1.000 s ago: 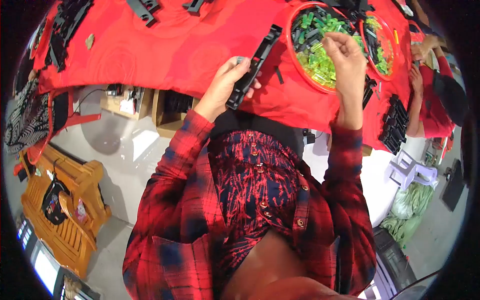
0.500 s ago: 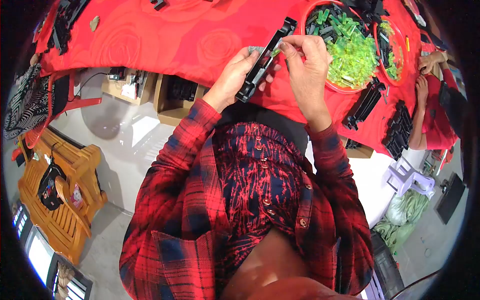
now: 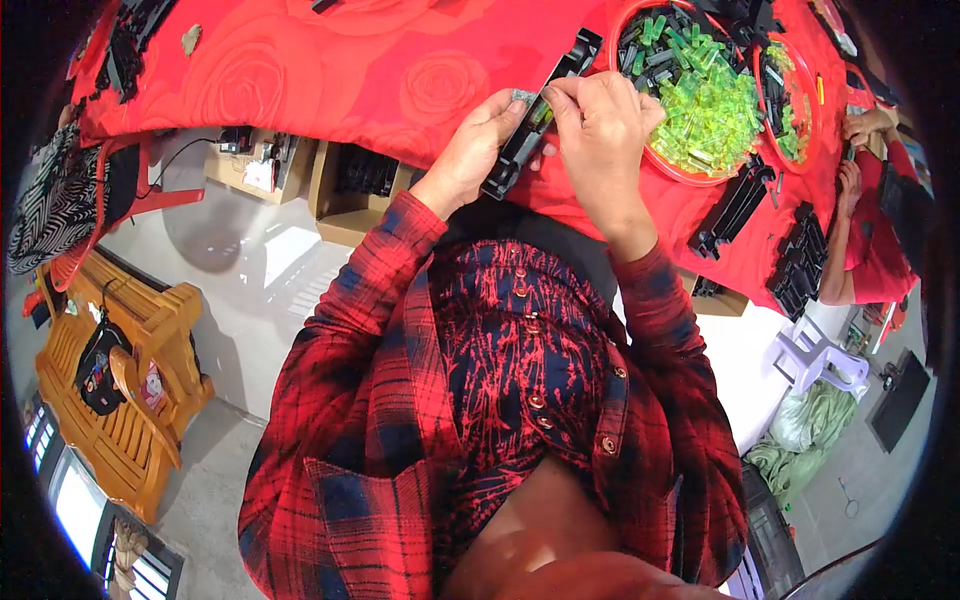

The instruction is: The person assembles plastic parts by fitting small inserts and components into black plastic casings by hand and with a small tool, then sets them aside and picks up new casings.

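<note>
My left hand (image 3: 478, 145) is wrapped round a long black plastic piece (image 3: 515, 158), held slanted above the red tablecloth's front edge. A yellow-green bit (image 3: 542, 113) shows in its channel. Over the upper half of the piece, my right hand (image 3: 603, 125) is closed, thumb and finger pressed at the channel; what they pinch is too small to name. Just to the right, a red-rimmed basket (image 3: 690, 180) holds yellow-green and dark small pieces.
A second red basket (image 3: 812, 120) stands further right. Black parts (image 3: 730, 210) lie at the table's right side, more (image 3: 125, 60) at the far left. A co-worker's hands (image 3: 862, 130) are at the right. A purple stool (image 3: 820, 360) stands below.
My right hand has come from over the large basket to the black piece, and a yellow-green bit now shows in the channel. The view has shifted slightly.
</note>
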A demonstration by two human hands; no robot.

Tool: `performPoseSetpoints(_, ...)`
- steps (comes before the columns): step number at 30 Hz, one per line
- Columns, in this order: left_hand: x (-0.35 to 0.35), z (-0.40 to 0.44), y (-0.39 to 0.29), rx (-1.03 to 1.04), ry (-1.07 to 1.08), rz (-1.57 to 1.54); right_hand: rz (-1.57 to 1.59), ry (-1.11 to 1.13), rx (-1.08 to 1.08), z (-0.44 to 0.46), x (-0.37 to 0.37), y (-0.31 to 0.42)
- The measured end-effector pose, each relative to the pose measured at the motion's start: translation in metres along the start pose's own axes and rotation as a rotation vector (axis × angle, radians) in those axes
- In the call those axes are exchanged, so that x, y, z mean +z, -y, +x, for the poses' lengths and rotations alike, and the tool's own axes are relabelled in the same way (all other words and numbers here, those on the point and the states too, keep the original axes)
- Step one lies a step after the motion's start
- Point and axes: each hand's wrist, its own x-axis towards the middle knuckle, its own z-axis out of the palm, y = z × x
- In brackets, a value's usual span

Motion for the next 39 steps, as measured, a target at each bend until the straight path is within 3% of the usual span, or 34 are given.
performPoseSetpoints(12,-0.005,0.003,0.009,0.037,-0.030,0.012,-0.024,-0.039,-0.012,-0.005,0.006,0.004)
performPoseSetpoints(27,-0.011,0.005,0.019,0.115,-0.014,0.064,-0.221,0.083,-0.157,-0.001,-0.005,0.009)
performPoseSetpoints(33,-0.001,0.002,0.012,0.105,-0.069,0.077,-0.087,0.096,0.023,-0.004,-0.004,0.013)
performPoseSetpoints(35,0.000,0.000,0.009,0.058,-0.027,0.025,0.298,0.175,0.409,-0.005,-0.006,0.011)
performPoseSetpoints(36,0.000,0.000,0.008,0.058,-0.028,0.024,0.298,0.176,0.408,-0.006,-0.004,0.009)
performPoseSetpoints(38,-0.001,0.000,0.008,0.076,0.017,0.045,0.165,-0.140,0.339,-0.011,0.003,0.002)
performPoseSetpoints(39,-0.001,0.000,0.008,0.076,0.016,0.044,0.062,-0.135,0.265,-0.013,0.003,-0.002)
